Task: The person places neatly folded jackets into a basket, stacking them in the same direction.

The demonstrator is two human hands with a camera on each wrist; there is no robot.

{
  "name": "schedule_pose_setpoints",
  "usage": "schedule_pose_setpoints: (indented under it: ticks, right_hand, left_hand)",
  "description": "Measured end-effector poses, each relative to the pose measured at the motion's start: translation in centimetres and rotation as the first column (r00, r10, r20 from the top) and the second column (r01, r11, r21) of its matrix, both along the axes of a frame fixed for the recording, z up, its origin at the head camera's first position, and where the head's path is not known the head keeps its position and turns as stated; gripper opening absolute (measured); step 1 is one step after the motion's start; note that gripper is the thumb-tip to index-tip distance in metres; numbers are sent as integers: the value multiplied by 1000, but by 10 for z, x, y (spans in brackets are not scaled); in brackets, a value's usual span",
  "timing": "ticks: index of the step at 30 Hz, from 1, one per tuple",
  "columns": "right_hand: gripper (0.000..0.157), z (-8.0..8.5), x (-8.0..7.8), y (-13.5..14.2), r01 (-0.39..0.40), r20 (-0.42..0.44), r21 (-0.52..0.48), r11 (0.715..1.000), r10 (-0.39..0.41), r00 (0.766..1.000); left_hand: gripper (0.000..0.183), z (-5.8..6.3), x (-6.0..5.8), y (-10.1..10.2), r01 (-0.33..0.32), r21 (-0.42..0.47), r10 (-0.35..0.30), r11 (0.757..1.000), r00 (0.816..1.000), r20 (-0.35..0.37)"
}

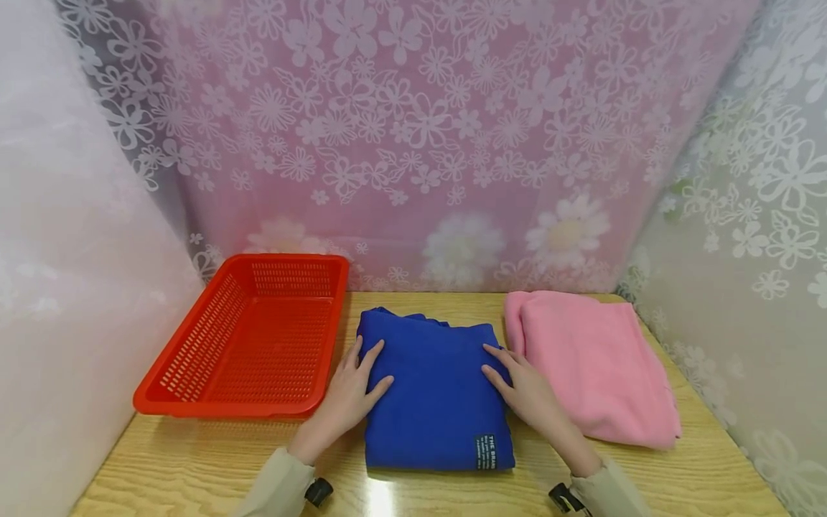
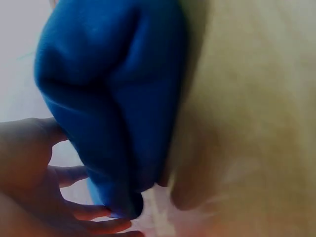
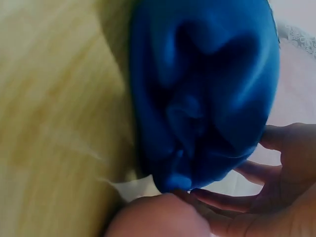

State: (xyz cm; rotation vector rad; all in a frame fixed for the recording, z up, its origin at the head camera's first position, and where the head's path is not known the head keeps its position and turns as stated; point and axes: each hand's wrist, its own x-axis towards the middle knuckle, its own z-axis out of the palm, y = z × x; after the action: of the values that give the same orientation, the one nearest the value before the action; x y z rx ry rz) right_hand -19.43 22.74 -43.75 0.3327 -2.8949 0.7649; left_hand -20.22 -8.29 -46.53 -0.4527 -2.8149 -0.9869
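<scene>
A folded blue garment [image 1: 436, 395] lies on the table in the middle of the head view, a dark printed label [image 1: 486, 452] at its lower right corner. My left hand [image 1: 349, 391] rests along its left edge, fingers spread and touching the top. On the opposite edge my right hand [image 1: 526, 391] touches it the same way, with relaxed fingers. In the left wrist view the thick rolled side of the blue garment [image 2: 118, 98] stands beside the fingers. The right wrist view shows the other side of the garment [image 3: 212, 108], bunched in folds, with fingers at its far end.
To the left stands a red plastic basket [image 1: 339, 316] with slotted walls. A folded pink cloth [image 1: 597, 366] lies on the right, close to my right hand. Beneath everything is a wooden table [image 1: 213, 467], with flowered curtains [image 1: 413, 143] behind and at both sides.
</scene>
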Motion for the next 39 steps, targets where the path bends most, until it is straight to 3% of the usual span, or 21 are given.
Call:
schedule_pose_setpoints:
  ticks: [7, 11, 17, 20, 24, 26, 29, 33, 37, 39]
  right_hand:
    - [53, -4, 10, 1, 35, 104, -38, 999, -31, 994]
    - [54, -3, 14, 1, 43, 183, -61, 997, -31, 983]
    - [57, -7, 13, 5, 39, 278, -189, 981, 15, 960]
    - [58, -10, 13, 7, 40, 341, -313, 949, 73, 937]
    - [60, -12, 12, 10, 77, 437, -522, 850, 188, 879]
    - [62, -12, 12, 11, 83, 451, -581, 810, 236, 861]
    - [64, -13, 12, 13, 81, 455, -629, 773, 281, 845]
    - [67, -17, 12, 13, 88, 448, -676, 731, 314, 837]
    - [68, -20, 11, 12, 97, 425, -686, 721, 288, 858]
    - [68, -20, 10, 11, 99, 409, -687, 720, 271, 871]
  left_hand:
    - [65, -4, 7, -7, 7, 130, -24, 991, 991, 132]
    - [66, -6, 10, -7, -4, 147, -20, 989, 986, 164]
    - [68, -6, 11, -7, -14, 228, -30, 974, 982, 188]
    - [67, -6, 11, -7, -15, 306, -53, 952, 976, 212]
    - [66, -8, 11, -8, -16, 385, -77, 923, 971, 226]
    - [66, -10, 11, -7, -11, 421, -91, 907, 971, 221]
    - [66, -13, 10, -6, -14, 479, -107, 878, 968, 226]
    - [69, -14, 10, -5, -53, 543, -134, 838, 945, 299]
    - [71, -12, 9, -4, -84, 567, -156, 820, 919, 363]
    - [70, -11, 8, -4, -89, 575, -156, 813, 918, 364]
